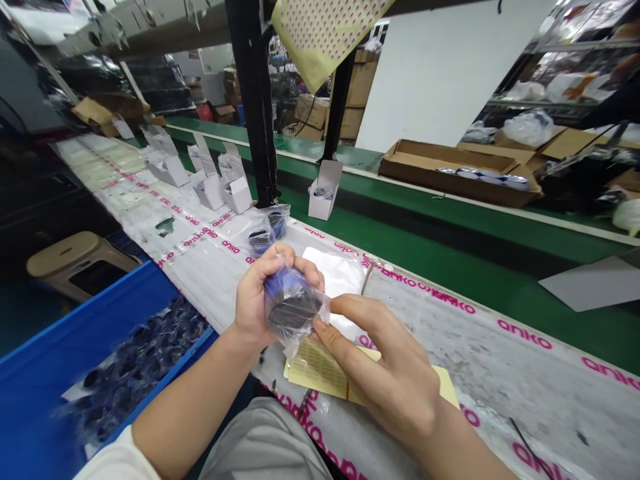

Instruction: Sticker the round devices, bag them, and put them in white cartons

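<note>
My left hand (257, 300) is wrapped round a blue and black rounded item in a clear plastic bag (293, 303), its dark flat face turned towards me. With thumb and forefinger, my right hand (385, 360) pinches the bag's edge on the right side. Beneath my hands lie yellow sticker sheets (320, 370), partly covered by the right hand. A white sheet or packet (340, 273) rests just behind. Beyond my left hand, more bagged blue items (267, 230) sit on the bench. What exactly the held item is, I cannot tell.
At left, a blue bin (165, 373) contains many bagged dark items. Open white boxes (235, 190) line the bench's far side; another white box (324, 193) stands on the green conveyor (400, 227). A black post (255, 100) rises behind. A cardboard tray (450, 163) stands at the back right.
</note>
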Available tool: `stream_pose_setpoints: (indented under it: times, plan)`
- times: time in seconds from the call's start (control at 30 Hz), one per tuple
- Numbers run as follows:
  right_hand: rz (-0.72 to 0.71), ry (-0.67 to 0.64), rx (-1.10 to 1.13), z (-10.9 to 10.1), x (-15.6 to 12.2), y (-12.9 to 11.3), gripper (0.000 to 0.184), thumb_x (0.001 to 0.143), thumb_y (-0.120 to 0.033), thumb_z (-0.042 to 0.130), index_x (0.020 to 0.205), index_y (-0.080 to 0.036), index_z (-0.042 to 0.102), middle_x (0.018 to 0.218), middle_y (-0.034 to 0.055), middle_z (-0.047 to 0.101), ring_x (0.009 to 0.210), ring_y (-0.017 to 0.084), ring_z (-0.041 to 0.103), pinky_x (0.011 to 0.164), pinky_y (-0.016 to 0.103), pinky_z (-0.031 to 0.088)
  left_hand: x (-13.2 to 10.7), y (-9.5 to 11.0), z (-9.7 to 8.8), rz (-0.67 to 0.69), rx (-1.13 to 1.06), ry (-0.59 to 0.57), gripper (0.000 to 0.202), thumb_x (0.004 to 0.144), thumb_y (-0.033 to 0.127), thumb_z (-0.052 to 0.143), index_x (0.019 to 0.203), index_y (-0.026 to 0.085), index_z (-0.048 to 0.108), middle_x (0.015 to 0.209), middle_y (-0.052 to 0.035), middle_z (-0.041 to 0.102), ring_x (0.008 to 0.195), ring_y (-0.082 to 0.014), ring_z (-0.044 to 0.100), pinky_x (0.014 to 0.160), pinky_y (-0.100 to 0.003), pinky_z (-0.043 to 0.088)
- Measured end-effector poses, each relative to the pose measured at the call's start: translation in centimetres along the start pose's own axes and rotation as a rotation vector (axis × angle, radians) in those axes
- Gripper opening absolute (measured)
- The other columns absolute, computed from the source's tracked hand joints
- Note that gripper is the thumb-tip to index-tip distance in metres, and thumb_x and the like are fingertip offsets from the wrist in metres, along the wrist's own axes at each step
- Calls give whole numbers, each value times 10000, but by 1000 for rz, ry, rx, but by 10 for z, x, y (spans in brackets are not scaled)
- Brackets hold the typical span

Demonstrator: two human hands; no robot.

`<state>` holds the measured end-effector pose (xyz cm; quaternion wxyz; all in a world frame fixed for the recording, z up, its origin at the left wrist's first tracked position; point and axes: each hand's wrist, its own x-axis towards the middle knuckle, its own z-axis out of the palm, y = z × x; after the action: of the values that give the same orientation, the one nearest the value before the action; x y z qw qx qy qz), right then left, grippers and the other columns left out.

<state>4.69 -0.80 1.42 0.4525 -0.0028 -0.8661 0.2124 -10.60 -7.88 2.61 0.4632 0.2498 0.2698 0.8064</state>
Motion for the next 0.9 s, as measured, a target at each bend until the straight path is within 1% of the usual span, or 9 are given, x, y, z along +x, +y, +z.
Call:
stream_pose_setpoints:
  times: [0.17, 0.23, 0.3, 0.43, 0.6, 0.73, 0.9]
  plan:
    - [107, 4, 24, 0, -1, -3, 182, 995, -144, 575, 1148, -242, 584, 1006, 54, 712, 864, 226, 716, 760, 360, 656, -1, 1, 0, -50, -2, 23, 94, 854, 253, 558, 785, 204, 517, 768, -93, 746, 669, -221, 683, 596, -300, 555]
    - [75, 9, 12, 0, -1, -4, 179, 988, -130, 586, 1131, -238, 593, 1022, 55, 710, 880, 220, 712, 768, 351, 654, -1, 1, 0, -65, -22, 26, 88, 860, 248, 543, 792, 205, 510, 786, -102, 752, 672, -221, 689, 588, -298, 560]
    - [13, 10, -28, -2, 0, -4, 178, 977, -92, 589, 1088, -230, 612, 1048, 58, 705, 925, 212, 709, 797, 336, 647, -1, 0, 1, -87, -43, 30, 79, 858, 240, 539, 793, 202, 515, 792, -105, 751, 675, -219, 693, 591, -297, 568]
    - [-96, -5, -141, -6, 3, -3, 173, 987, -61, 560, 1019, -197, 662, 1061, 84, 700, 1005, 211, 699, 833, 327, 632, 1, -2, 1, -173, -104, 68, 78, 838, 220, 535, 766, 189, 541, 780, -98, 733, 673, -209, 689, 585, -286, 576]
    - [-140, 6, -195, -8, 3, 0, 185, 992, -62, 552, 1011, -166, 704, 1052, 108, 697, 1010, 209, 683, 806, 340, 626, 3, -6, 1, -251, -157, 145, 100, 821, 194, 510, 738, 179, 564, 758, -80, 710, 633, -188, 670, 571, -270, 565]
    - [-168, 28, -185, -7, 1, 3, 174, 982, -46, 561, 1005, -127, 713, 1049, 123, 684, 1034, 212, 667, 849, 345, 608, 3, -5, 2, -218, -118, 139, 88, 823, 203, 519, 743, 183, 549, 751, -81, 715, 641, -198, 676, 579, -281, 566]
    - [-196, -3, -151, -5, 0, 4, 181, 979, -26, 543, 1009, -94, 708, 1087, 143, 654, 1074, 224, 637, 879, 358, 586, 5, -1, -1, -156, -38, 61, 71, 836, 236, 543, 781, 192, 538, 720, -80, 725, 628, -213, 680, 566, -292, 562]
